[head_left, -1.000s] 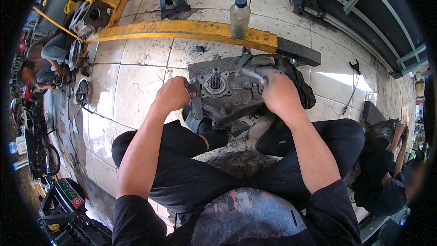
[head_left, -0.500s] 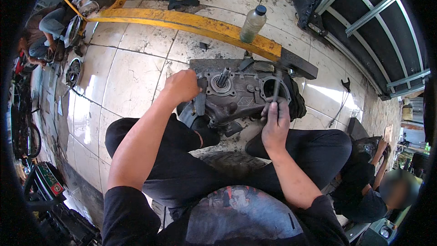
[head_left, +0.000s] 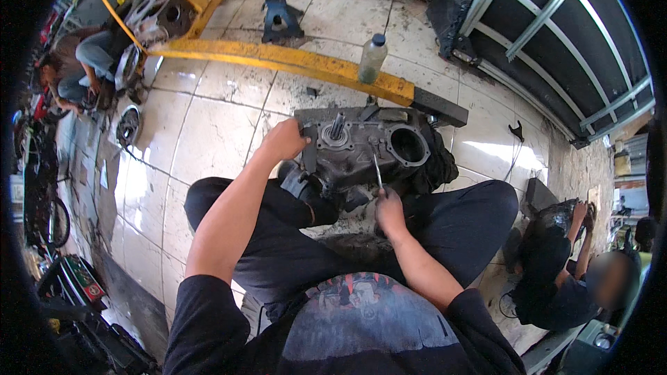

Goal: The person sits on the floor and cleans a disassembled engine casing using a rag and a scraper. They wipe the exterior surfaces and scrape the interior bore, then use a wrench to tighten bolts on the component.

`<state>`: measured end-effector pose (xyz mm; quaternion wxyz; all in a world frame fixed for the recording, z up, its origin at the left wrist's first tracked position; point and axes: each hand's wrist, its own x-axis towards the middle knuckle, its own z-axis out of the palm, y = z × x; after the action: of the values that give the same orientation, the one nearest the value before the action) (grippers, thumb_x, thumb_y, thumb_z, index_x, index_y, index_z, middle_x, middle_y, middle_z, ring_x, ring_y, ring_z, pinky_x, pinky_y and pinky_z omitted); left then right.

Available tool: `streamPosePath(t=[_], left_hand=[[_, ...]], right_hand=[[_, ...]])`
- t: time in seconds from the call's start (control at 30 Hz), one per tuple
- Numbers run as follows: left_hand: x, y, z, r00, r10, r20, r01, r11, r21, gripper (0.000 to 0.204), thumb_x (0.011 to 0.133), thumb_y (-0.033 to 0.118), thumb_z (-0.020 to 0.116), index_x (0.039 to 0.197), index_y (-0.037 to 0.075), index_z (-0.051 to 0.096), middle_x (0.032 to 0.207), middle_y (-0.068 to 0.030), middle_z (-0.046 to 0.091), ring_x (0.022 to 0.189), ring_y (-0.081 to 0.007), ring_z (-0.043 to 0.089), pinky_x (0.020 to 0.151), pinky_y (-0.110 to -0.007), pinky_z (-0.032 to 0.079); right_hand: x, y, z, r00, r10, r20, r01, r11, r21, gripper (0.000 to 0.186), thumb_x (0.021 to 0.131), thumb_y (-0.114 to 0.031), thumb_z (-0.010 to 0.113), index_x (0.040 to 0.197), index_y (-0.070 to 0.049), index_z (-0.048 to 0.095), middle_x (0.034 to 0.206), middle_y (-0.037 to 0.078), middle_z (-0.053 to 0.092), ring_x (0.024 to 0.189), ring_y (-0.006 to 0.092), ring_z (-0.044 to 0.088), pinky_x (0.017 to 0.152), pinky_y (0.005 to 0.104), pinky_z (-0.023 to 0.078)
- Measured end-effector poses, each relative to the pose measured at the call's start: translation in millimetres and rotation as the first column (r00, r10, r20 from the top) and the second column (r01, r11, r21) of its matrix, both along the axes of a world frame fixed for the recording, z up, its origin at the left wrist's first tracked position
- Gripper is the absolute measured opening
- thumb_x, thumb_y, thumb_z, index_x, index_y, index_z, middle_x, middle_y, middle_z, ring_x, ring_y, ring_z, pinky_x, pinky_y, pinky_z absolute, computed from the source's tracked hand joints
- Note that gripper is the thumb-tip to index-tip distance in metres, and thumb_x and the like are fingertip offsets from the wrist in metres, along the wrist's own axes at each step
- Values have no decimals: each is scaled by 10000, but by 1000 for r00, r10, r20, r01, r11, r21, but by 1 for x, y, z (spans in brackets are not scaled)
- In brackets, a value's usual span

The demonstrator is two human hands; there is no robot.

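A grey metal gearbox casing (head_left: 361, 142) sits on the floor between my legs. A splined shaft (head_left: 338, 126) stands up from its left side, and a round open bore (head_left: 408, 144) is at its right. My left hand (head_left: 285, 140) is closed at the casing's left edge, beside a dark upright piece (head_left: 310, 153); what the fingers hold is hidden. Closed round the lower end of a slim metal rod-like tool (head_left: 378, 170) is my right hand (head_left: 389, 211). The tool's far end points up over the casing's front face; contact cannot be made out.
A yellow steel beam (head_left: 278, 62) crosses behind the casing, with a capped clear bottle (head_left: 373, 59) against it. Farther back stands a blue-grey jack stand (head_left: 279, 17). Co-workers crouch at far left (head_left: 87, 66) and lower right (head_left: 556, 285). A framed black panel (head_left: 556, 35) is at upper right.
My right hand has come down and left with the tool, from over the round bore to the casing's front. My left hand stays at the left edge. The view has shifted slightly.
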<state>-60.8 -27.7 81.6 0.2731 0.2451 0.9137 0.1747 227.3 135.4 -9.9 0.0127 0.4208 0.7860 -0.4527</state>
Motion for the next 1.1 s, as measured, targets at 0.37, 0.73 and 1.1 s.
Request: streamPosePath(t=[0.37,0.73,1.1], left_hand=[[87,-3,65,916,292,273,-355,909,218,212,917,153,770,966,-37,692,819,-90,708,750,-169,622,720,-338,491],[84,36,48,841,437,320,-522,495,695,193,933,131,770,905,-32,672,787,-45,680,709,-110,579,675,-270,463],[75,37,46,833,472,290,-531,530,661,207,948,195,751,922,1,684,785,-34,684,697,-119,554,663,-282,428]], right_hand=[[9,2,-3,989,132,-71,-137,988,-65,280,1042,-228,529,1122,8,656,1036,307,670,1021,512,611,861,539,477],[3,35,21,930,-313,-194,318,948,-7,261,987,-70,533,1200,79,517,1016,324,656,953,528,626,808,541,485],[34,23,4,621,695,363,-746,666,0,206,836,-115,628,891,51,736,980,252,731,925,408,716,795,501,551]])
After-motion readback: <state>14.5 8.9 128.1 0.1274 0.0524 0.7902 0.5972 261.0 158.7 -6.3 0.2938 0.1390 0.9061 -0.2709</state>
